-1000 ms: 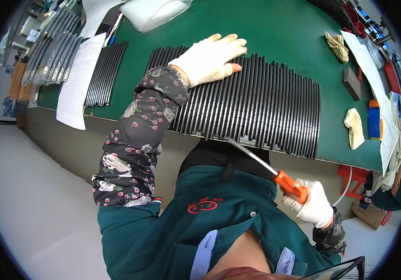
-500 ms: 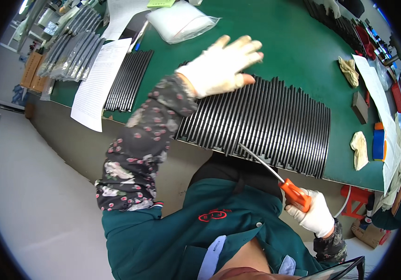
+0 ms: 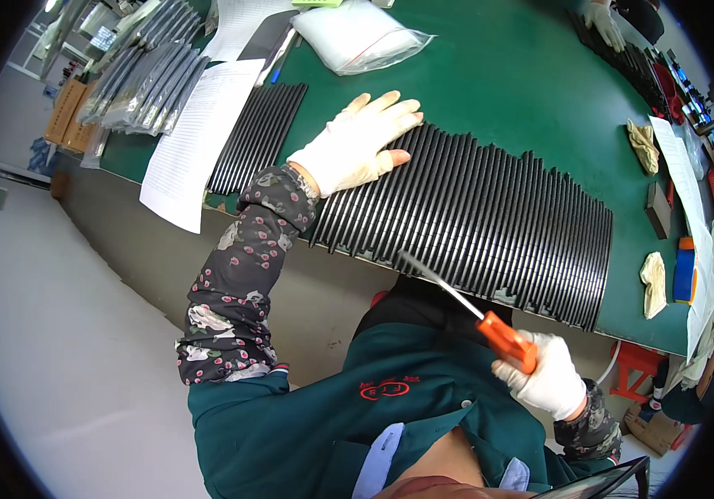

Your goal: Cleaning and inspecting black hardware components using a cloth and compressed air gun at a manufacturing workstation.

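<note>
Black rods [image 3: 465, 220] lie side by side in a wide row along the table's near edge. My left hand [image 3: 357, 143], in a white glove with bare fingertips, is open with fingers spread over the row's far left end; whether it presses on the rods I cannot tell. In my gloved right hand [image 3: 546, 378] is a screwdriver [image 3: 507, 341] with an orange handle. Its metal shaft points up and left, the tip at the near ends of the rods; contact there is unclear.
Left of the row lie a smaller group of black rods [image 3: 261, 133], a printed sheet [image 3: 199, 150] and bagged parts [image 3: 145, 87]. A white plastic bag [image 3: 357, 37] sits farther back. Rightward are a grey block [image 3: 658, 211], cloth gloves [image 3: 654, 284] and another person's gloved hand [image 3: 605, 23].
My left hand has moved left and nearer, toward the row's left end. The screwdriver in my right hand has shifted left along the near rod ends. The whole view has shifted slightly.
</note>
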`<state>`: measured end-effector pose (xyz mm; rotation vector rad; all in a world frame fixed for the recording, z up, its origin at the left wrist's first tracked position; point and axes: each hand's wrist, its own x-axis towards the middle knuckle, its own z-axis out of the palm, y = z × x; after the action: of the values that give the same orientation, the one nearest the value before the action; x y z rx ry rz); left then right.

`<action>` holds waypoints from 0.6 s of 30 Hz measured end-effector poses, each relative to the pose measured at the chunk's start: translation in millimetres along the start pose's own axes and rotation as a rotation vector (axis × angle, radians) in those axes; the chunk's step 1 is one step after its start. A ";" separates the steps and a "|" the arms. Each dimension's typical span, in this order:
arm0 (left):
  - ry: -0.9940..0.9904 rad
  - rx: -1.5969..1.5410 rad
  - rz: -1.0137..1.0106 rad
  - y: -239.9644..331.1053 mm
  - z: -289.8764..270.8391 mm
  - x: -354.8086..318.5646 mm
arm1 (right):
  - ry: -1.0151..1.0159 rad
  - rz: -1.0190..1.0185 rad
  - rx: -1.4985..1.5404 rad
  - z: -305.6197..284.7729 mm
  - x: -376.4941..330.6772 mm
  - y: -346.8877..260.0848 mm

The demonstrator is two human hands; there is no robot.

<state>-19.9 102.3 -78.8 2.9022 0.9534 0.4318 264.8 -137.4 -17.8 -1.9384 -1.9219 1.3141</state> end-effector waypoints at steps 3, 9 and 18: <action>0.039 -0.016 0.013 -2.4 5.1 -1.4 | 0.025 0.004 0.000 3.6 1.0 -4.9; 0.051 0.010 0.006 -2.8 7.6 -2.5 | 0.071 -0.065 0.013 10.6 7.4 -6.9; 0.065 -0.008 0.017 -1.9 6.8 2.3 | 0.020 -0.038 -0.033 10.1 16.0 -17.0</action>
<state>-17.3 105.4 -85.1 2.9073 0.9341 0.5326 242.7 -125.3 -21.3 -1.9129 -1.9725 1.2564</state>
